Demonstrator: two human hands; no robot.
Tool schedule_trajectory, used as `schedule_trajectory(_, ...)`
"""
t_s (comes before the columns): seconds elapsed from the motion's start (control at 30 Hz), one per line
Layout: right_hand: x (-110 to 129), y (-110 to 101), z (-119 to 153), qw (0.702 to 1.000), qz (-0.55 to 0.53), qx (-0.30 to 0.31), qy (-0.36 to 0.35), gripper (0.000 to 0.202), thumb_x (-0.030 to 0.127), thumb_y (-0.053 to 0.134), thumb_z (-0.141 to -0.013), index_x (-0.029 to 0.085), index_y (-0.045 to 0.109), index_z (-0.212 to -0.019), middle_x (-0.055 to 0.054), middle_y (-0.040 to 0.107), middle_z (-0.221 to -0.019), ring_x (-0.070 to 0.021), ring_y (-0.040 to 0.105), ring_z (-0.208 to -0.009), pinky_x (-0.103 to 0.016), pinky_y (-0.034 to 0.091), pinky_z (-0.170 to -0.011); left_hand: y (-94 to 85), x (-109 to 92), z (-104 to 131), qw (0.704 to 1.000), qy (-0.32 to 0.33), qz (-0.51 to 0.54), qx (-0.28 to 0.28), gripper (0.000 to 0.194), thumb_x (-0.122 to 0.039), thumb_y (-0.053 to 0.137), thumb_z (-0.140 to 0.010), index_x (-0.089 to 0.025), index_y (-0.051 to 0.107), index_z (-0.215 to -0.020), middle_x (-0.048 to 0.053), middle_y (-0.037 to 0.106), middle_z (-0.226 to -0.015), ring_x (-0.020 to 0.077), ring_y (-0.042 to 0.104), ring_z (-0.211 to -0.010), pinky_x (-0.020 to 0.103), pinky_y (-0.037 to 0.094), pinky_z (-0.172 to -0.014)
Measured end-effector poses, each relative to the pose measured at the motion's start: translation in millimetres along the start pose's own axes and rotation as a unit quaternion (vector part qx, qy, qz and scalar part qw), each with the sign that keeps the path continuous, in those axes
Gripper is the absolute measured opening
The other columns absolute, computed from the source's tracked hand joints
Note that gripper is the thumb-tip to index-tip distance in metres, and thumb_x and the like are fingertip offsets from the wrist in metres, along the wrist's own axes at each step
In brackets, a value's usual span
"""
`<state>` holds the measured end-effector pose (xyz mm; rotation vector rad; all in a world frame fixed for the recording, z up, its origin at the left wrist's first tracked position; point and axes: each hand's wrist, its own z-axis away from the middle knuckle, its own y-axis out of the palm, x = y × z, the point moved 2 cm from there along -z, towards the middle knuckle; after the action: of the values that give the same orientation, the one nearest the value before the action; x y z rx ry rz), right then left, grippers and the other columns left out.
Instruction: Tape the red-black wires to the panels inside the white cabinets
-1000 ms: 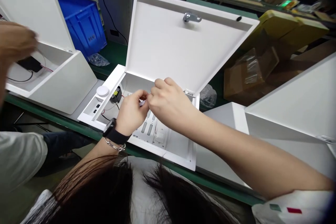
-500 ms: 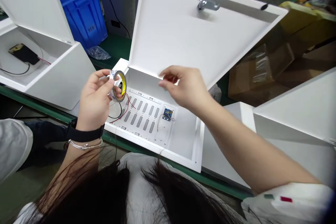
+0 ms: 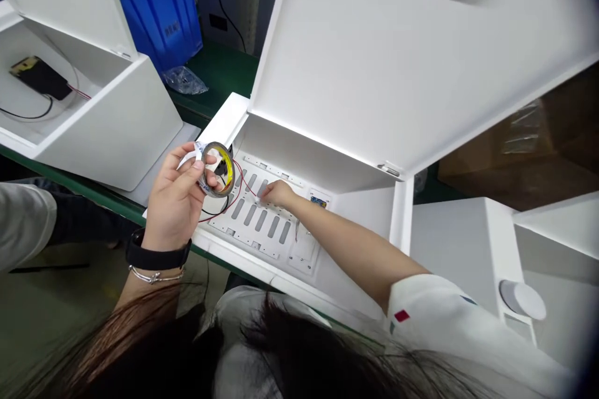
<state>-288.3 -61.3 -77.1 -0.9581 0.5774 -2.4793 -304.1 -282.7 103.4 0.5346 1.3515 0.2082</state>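
My left hand (image 3: pixel 178 190) is wrapped round a roll of tape (image 3: pixel 229 161) with a yellow inner ring, and a loose white end sticks up near the thumb. It hangs over the left side of an open white metal box (image 3: pixel 360 212). Down inside that box is my right hand (image 3: pixel 277 193), fingers pinched together just above a slotted white plate (image 3: pixel 259 224). Beside its fingertips ends a thin red wire (image 3: pixel 242 181); whether the fingers hold it I cannot tell. A small blue circuit board (image 3: pixel 318 201) shows partly behind my right forearm.
The box's lid (image 3: pixel 397 62) stands raised. Another open white box (image 3: pixel 103 118) on the left holds a black device (image 3: pixel 41 76) with wires. Behind are a blue bin (image 3: pixel 159 12) and clear plastic (image 3: pixel 185 80). More white boxes (image 3: pixel 449 243) and cardboard (image 3: pixel 496 149) are at right.
My right hand has moved down and left from above the box to the slotted plate. My left hand still holds the tape roll. The view has shifted closer to the box.
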Motion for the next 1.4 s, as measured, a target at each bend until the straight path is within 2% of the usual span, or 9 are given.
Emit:
schedule_trajectory(0.13,3,14,-31,0.984,-0.175,-0.026,-0.023,0.013,0.016,0.073,-0.066,0.014,0.071,-0.079,-0.003,0.069,-0.070,-0.0089,0.054,-0.051,-0.020,0.045,-0.049,-0.3,0,1,1.000,-0.017,-0.018,0.003,0.024,-0.014,0.060,-0.084,-0.020,0.055,-0.107,0.004,0.063,-0.092,0.0104,0.057,-0.062,0.026,0.053,-0.059)
schedule_trajectory(0.2,9,21,-41,0.980,-0.186,-0.033,-0.060,0.011,0.016,0.071,-0.067,0.014,0.070,-0.078,-0.002,0.068,-0.068,-0.0089,0.053,-0.051,-0.020,0.045,-0.050,0.1,0,1,0.999,-0.021,-0.024,0.007,0.023,-0.014,0.059,-0.085,-0.020,0.056,-0.107,0.004,0.062,-0.093,0.0104,0.057,-0.063,0.026,0.052,-0.060)
schedule_trajectory(0.4,24,43,-54,0.986,-0.054,-0.056,-0.145,0.010,0.016,0.068,-0.068,0.018,0.073,-0.077,0.000,0.071,-0.072,-0.0117,0.059,-0.063,-0.020,0.042,-0.058,0.8,-1,2,0.999,-0.039,-0.030,0.013,0.023,-0.014,0.058,-0.087,-0.020,0.055,-0.109,0.004,0.062,-0.094,0.0099,0.058,-0.065,0.024,0.051,-0.060)
schedule_trajectory(0.8,37,49,-39,0.972,0.105,-0.108,-0.182,0.012,0.015,0.060,-0.072,0.018,0.071,-0.077,-0.002,0.071,-0.077,-0.0144,0.059,-0.070,-0.022,0.036,-0.060,0.6,-2,2,0.999,-0.041,-0.032,0.009,0.024,-0.015,0.058,-0.088,-0.022,0.056,-0.110,0.003,0.062,-0.095,0.0093,0.058,-0.065,0.024,0.052,-0.063)
schedule_trajectory(1.17,41,58,-26,0.949,0.198,-0.123,-0.210,0.013,0.021,0.056,-0.082,0.016,0.069,-0.086,-0.010,0.071,-0.084,-0.0198,0.062,-0.077,-0.026,0.040,-0.067,1.3,-1,2,0.998,-0.036,-0.042,0.003,0.023,-0.015,0.059,-0.087,-0.022,0.057,-0.109,0.003,0.063,-0.094,0.0091,0.058,-0.066,0.023,0.053,-0.066)
schedule_trajectory(1.23,39,56,-29,0.947,0.202,-0.138,-0.208,0.016,0.023,0.062,-0.079,0.016,0.068,-0.093,-0.010,0.071,-0.091,-0.0206,0.063,-0.081,-0.027,0.040,-0.070,1.1,-1,2,0.998,-0.037,-0.042,0.003,0.023,-0.015,0.059,-0.087,-0.022,0.057,-0.109,0.003,0.063,-0.094,0.0087,0.058,-0.066,0.023,0.053,-0.066)
schedule_trajectory(1.3,35,53,-36,0.953,0.184,-0.156,-0.183,0.034,0.031,0.072,-0.072,0.016,0.065,-0.101,-0.010,0.070,-0.096,-0.0209,0.062,-0.083,-0.027,0.041,-0.070,0.7,-1,2,0.998,-0.037,-0.043,0.004,0.023,-0.015,0.059,-0.087,-0.022,0.057,-0.109,0.003,0.063,-0.095,0.0087,0.058,-0.067,0.023,0.053,-0.066)
schedule_trajectory(1.37,31,50,-42,0.963,0.153,-0.162,-0.149,0.045,0.038,0.078,-0.065,0.017,0.064,-0.102,-0.008,0.070,-0.094,-0.0199,0.061,-0.081,-0.026,0.040,-0.067,0.6,-1,2,0.998,-0.036,-0.044,0.006,0.024,-0.015,0.060,-0.087,-0.022,0.057,-0.110,0.003,0.063,-0.095,0.0090,0.058,-0.067,0.024,0.054,-0.065)
schedule_trajectory(1.4,30,48,-45,0.967,0.138,-0.163,-0.135,0.044,0.040,0.079,-0.063,0.018,0.064,-0.098,-0.006,0.070,-0.091,-0.0190,0.060,-0.079,-0.026,0.039,-0.065,0.6,-1,2,0.998,-0.036,-0.044,0.006,0.024,-0.015,0.060,-0.087,-0.022,0.057,-0.110,0.003,0.063,-0.096,0.0090,0.058,-0.067,0.024,0.054,-0.065)
